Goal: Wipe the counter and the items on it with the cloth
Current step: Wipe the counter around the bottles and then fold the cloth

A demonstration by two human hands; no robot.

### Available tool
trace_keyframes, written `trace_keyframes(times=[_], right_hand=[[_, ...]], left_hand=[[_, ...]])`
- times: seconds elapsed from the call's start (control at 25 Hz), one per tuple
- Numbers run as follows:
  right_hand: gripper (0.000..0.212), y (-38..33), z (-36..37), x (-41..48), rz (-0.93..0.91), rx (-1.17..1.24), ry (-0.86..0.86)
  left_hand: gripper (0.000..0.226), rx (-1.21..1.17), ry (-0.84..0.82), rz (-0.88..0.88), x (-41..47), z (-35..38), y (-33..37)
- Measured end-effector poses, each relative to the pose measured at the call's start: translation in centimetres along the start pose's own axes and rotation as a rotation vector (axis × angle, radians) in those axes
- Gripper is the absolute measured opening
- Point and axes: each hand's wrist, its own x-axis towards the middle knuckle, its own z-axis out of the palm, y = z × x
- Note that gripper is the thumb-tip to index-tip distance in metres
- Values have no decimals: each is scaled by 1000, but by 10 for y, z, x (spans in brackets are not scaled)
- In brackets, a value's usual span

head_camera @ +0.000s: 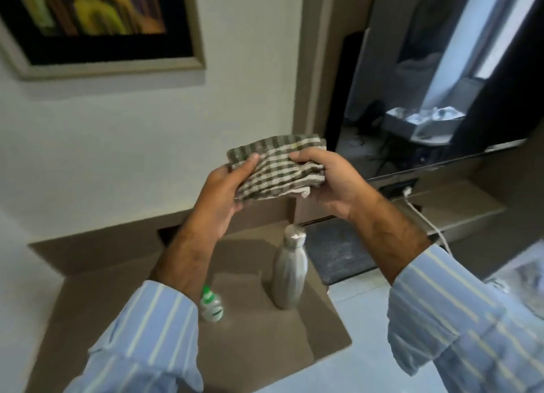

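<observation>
A green-and-white checked cloth is folded and held up in the air above the counter. My left hand grips its left edge with the thumb on top. My right hand holds its right edge. Below them the brown counter carries a steel bottle standing upright near the right edge. A small clear bottle with a green cap stands to its left, partly hidden by my left sleeve.
A framed picture hangs on the white wall at upper left. A dark TV screen is mounted at right, over a lower shelf with a white cable. A dark mat lies on the floor beside the counter.
</observation>
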Motion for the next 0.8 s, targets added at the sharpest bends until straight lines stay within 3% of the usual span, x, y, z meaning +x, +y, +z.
trace_keyframes(times=[0.04,0.12,0.2,0.28,0.44,0.6,0.8], right_hand=[[22,-9,-32,-3,-34,-34,9],[28,-18,-100,-8,-55,-158,29],[40,-10,-168,-7,11,-248,54],[45,12,-234,2,100,-272,96],[33,93,-339,32,345,-222,259],[29,207,-391,68,527,-257,260],[19,300,-410,107,579,-272,267]], left_hand=[[31,-5,-66,-17,9,23,0],[26,135,-32,76,26,73,-8],[30,271,21,153,38,125,-27],[34,354,21,113,49,175,-62],[4,397,-19,-209,79,243,-188],[17,665,-6,-511,105,245,-320],[18,675,93,-709,129,225,-409]])
